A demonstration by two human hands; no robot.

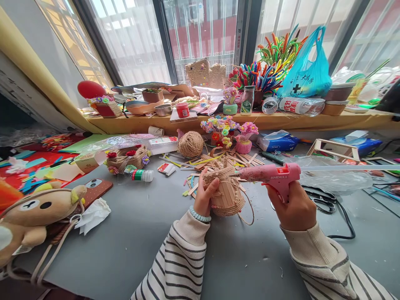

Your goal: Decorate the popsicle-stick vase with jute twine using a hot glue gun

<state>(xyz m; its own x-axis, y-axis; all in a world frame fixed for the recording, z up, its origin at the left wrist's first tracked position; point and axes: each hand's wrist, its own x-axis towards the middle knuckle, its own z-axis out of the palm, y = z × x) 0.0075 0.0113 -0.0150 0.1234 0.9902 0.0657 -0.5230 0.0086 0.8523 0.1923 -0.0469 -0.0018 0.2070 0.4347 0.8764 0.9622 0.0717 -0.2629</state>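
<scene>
My left hand [205, 194] is closed around the upper side of a small pot [227, 199] made of flat wooden sticks, with jute twine wound about its top and base. The pot tilts a little over the grey table, and a loose end of twine [251, 208] curls off its right side. In my right hand [294, 207] is a pink hot glue gun [275, 175], held by its handle with a finger at the trigger. Its nozzle points left, at the twine-wrapped top of the pot. A long clear glue stick [343, 168] sticks out of its back end.
Behind the pot lie a ball of jute twine [190, 144] and scattered wooden sticks [246, 159]. Scissors [323, 204] and a black cord [351, 227] lie right of my right hand. At the left are a plush bear [37, 216], a phone [96, 189] and a crumpled tissue [93, 214].
</scene>
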